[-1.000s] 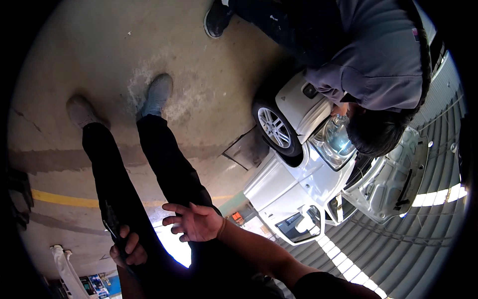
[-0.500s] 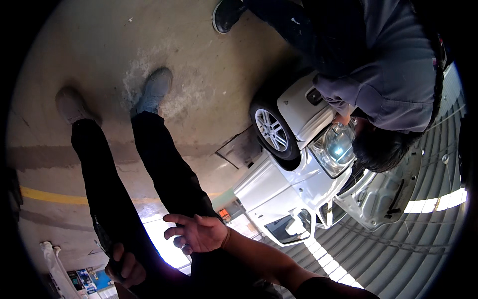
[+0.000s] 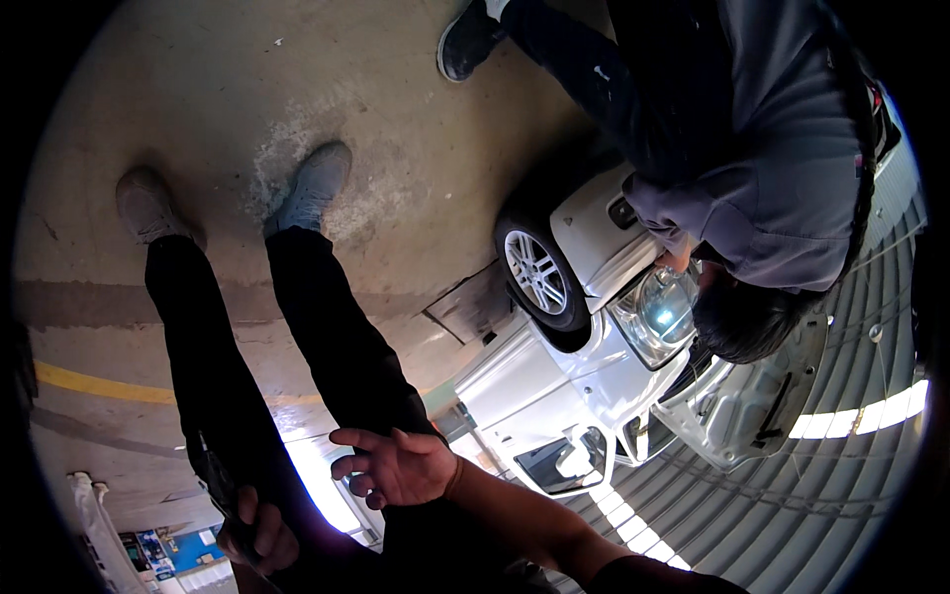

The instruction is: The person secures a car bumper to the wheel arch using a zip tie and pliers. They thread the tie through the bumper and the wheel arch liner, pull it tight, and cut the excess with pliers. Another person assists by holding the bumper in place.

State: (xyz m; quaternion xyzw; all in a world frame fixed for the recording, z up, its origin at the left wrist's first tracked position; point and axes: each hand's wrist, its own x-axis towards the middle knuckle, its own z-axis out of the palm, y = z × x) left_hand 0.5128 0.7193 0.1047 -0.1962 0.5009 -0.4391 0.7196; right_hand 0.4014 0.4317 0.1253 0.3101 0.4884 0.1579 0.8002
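1. Looking down, I find my right hand [image 3: 396, 465] nearest, palm open and fingers loosely spread, hovering by my dark trouser leg [image 3: 336, 346] and holding nothing.
2. My left hand [image 3: 252, 535] is curled shut around a slim dark object [image 3: 220, 490] pressed against my other leg; I cannot tell what it is.
3. Both hands have sunk only slightly over the last second, so I judge nothing new has been picked up or set down.
4. No container shows within my reach.
5. Beyond my grey shoes [image 3: 312, 188] lies the concrete floor [image 3: 198, 89] with a yellow line [image 3: 89, 384].
6. Farther off, a co-worker [image 3: 772, 148] bends over the white car [image 3: 584, 366], with a hand at its headlight [image 3: 658, 312], closer than before.
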